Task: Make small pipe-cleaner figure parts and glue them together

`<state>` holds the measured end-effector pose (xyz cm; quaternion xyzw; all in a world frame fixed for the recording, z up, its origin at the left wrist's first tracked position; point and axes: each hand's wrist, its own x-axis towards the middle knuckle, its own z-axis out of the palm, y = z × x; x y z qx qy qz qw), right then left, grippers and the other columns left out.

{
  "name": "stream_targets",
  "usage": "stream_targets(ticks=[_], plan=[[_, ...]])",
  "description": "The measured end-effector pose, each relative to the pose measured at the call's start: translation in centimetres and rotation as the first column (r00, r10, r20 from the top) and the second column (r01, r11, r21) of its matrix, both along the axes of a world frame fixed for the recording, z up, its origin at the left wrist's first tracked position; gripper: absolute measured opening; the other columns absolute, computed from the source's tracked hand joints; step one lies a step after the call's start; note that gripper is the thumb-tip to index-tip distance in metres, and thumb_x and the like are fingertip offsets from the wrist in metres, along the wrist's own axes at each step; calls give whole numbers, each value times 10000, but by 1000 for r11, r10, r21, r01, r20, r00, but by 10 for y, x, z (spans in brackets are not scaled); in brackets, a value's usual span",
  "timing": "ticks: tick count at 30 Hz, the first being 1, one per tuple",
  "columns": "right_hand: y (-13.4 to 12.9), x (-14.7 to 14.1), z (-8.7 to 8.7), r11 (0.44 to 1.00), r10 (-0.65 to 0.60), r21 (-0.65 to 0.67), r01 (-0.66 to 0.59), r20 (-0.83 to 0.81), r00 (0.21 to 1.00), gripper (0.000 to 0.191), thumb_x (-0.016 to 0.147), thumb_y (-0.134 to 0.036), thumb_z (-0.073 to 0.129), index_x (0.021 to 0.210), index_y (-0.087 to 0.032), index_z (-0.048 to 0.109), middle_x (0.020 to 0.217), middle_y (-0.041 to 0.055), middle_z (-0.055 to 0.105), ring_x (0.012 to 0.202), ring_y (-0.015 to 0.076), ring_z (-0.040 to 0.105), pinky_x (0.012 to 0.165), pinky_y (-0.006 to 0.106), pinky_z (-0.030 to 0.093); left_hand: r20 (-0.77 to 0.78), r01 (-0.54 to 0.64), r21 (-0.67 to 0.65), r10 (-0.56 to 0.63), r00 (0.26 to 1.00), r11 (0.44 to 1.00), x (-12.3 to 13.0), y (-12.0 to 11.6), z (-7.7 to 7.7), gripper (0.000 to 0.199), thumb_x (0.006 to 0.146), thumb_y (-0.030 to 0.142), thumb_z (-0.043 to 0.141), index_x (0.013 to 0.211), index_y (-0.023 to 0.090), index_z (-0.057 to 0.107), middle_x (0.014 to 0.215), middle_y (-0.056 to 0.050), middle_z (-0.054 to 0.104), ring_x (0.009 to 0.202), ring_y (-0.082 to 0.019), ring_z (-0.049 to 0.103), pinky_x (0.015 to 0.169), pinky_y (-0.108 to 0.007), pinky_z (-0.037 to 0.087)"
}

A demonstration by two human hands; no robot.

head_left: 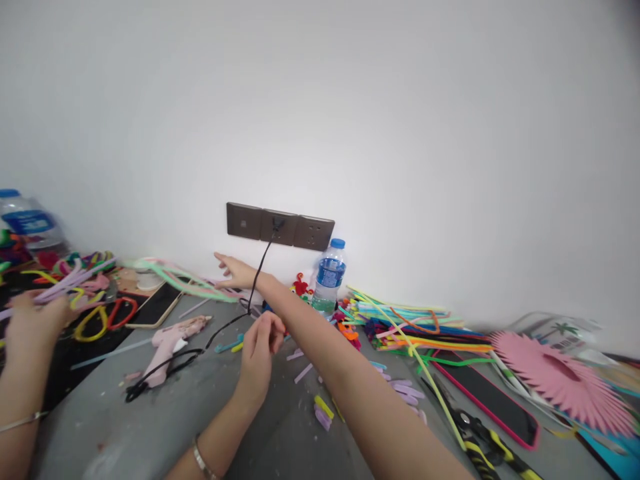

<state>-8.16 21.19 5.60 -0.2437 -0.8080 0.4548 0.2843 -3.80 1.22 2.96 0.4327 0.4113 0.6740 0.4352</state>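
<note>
My right hand [235, 272] reaches across to the left near the wall, index finger stretched out and nothing seen in its grasp. It is beside pale green and pink pipe cleaners [187, 283]; the black cord [261, 267] passes in front of its wrist. Below my right forearm, my left hand [261, 339] is raised over the grey table [200, 427] with its fingers curled together; whatever they may hold is hidden. A pink glue gun [165, 350] lies to the left of my left hand. Short lilac and yellow pieces [324, 410] lie to its right.
Another person's hand [43, 313] is among lilac pipe cleaners at the far left, near orange-handled scissors [121, 312] and a phone [157, 303]. A water bottle [330, 277] stands by the wall socket [280, 227]. Pliers [480, 433], a pink-cased phone [490, 397] and pink pleated paper [560, 380] lie right.
</note>
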Motion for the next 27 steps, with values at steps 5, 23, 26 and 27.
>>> stream_targets(ticks=[5,23,26,27], plan=[[3,37,-4,996,-38,-80,38,7,999,243,739,15,619,942,-91,700,1003,112,720,934,178,683,934,345,506,11,-10,21,9,1000,1000,-3,2,1,471,920,575,424,677,183,520,452,67,345,439,-94,275,474,-243,198],[-162,207,15,888,-451,-24,459,-237,860,205,903,-215,479,1085,-197,572,1085,99,664,1017,202,641,937,403,485,-155,20,95,-5,988,995,5,-6,0,492,868,631,481,693,184,589,497,38,418,470,-116,373,477,-237,265],[-174,213,24,898,-432,-59,435,-296,852,158,938,-280,468,1010,-202,585,1024,94,683,1013,204,644,944,392,481,-231,46,131,-15,973,990,3,-13,-3,530,870,649,449,653,193,612,455,34,392,437,-125,360,467,-250,253],[-174,210,26,921,-390,-105,376,-297,872,173,948,-295,459,1002,-195,589,993,91,690,981,197,655,929,383,490,-290,89,168,-38,956,982,3,-17,-5,540,875,642,439,628,197,617,440,29,391,421,-126,354,466,-257,253]])
